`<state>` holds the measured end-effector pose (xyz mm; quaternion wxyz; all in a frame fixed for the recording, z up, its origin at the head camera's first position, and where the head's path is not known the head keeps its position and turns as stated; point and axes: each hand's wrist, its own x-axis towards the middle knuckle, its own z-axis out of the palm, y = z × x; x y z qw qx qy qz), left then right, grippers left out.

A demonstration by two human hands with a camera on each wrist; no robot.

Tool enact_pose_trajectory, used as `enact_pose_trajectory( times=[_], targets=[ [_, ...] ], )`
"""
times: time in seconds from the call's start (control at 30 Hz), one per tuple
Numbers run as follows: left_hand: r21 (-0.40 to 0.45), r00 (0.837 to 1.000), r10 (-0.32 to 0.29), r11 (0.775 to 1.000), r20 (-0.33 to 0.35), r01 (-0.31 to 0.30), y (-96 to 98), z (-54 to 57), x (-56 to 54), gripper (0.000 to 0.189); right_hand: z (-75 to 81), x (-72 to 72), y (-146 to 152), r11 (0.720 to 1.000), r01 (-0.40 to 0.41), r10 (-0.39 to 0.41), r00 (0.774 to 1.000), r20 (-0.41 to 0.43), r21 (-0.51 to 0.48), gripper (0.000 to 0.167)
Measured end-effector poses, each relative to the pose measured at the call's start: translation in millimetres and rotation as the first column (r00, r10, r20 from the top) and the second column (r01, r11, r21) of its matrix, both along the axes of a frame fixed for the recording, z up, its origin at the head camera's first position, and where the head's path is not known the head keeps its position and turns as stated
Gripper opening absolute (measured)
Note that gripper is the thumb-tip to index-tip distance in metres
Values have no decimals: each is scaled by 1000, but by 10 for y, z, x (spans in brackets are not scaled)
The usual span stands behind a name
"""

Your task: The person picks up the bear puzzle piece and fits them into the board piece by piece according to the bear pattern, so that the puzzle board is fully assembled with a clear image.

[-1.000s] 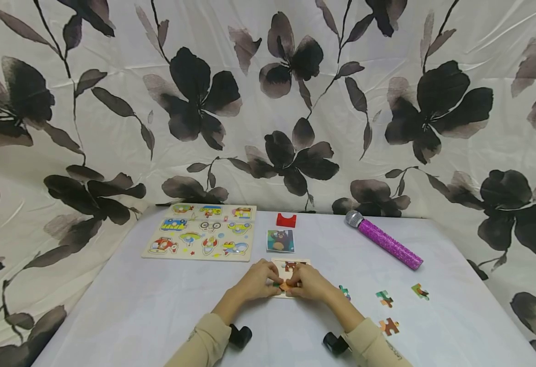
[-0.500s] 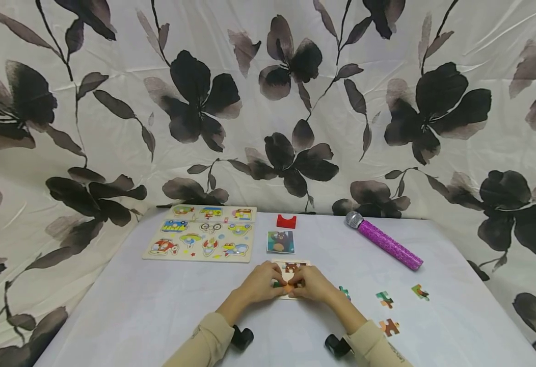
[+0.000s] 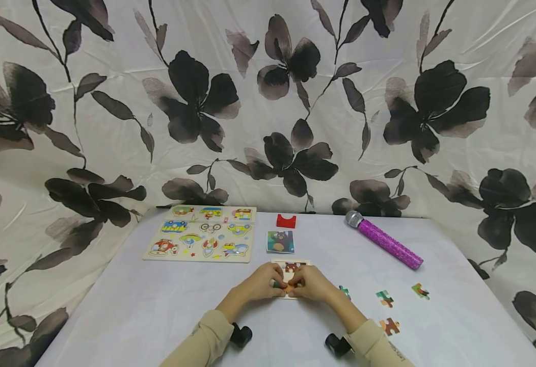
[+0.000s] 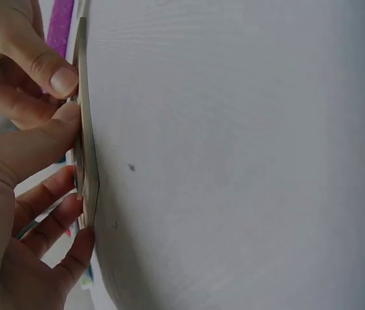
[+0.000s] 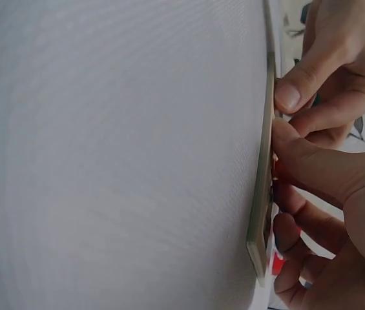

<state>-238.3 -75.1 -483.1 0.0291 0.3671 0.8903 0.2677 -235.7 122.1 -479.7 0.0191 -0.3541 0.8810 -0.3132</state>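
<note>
A small wooden puzzle board (image 3: pixel 291 263) lies on the table in front of the person, with a brown bear-head piece (image 3: pixel 291 267) near its far edge. From the left, the left hand (image 3: pixel 262 281) bends over the board, thumb and fingers pinching at the jigsaw pieces there. The right hand (image 3: pixel 313 283) does likewise from the other side, its fingertips close to the left ones. Between them shows an orange puzzle piece (image 3: pixel 288 288), partly covered by fingers. Both wrist views see the board (image 4: pixel 89 148) edge-on, thumbs at its near side; the pinched pieces are mostly hidden.
Loose jigsaw pieces (image 3: pixel 389 326) lie to the right. Behind the board are a bear picture card (image 3: pixel 280 242) and a red piece (image 3: pixel 286 221). A vehicle puzzle board (image 3: pixel 199 234) lies back left, a purple glitter microphone (image 3: pixel 389 243) back right.
Both hands have shifted slightly on the board, and the bear-head piece shows more clearly between them. The fingers stay at the orange piece; the loose pieces lie as before.
</note>
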Motion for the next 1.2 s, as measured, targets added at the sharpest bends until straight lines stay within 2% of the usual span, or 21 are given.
enact_pose_trajectory(
  times=[0.1,0.33,0.47,0.63,0.87,1.07,1.2],
  targets=[
    [-34,999,-23,999,-48,21,10,19,4,13,10,4,0,1000,5,-5,1000,3,-4,16],
    [-75,998,-39,997,-48,35,18,56,27,14,-5,5,-2,1000,-17,17,1000,2,-7,8],
    [-93,995,-66,994,-76,59,18,78,23,12,-9,9,0,1000,-27,26,1000,-15,-10,9],
    [-139,994,-71,989,-89,58,-1,83,32,11,-17,0,1,1000,-31,31,999,-20,-1,10],
    [-132,991,-93,988,-99,79,-28,70,69,19,-13,2,6,999,-36,36,999,-36,22,10],
    [-139,987,-62,989,-148,41,-13,81,68,10,-4,10,3,998,-60,62,996,-67,27,7],
    [-151,993,-31,989,-118,13,0,87,72,8,7,38,7,997,-60,65,995,-74,58,10]
  ],
)
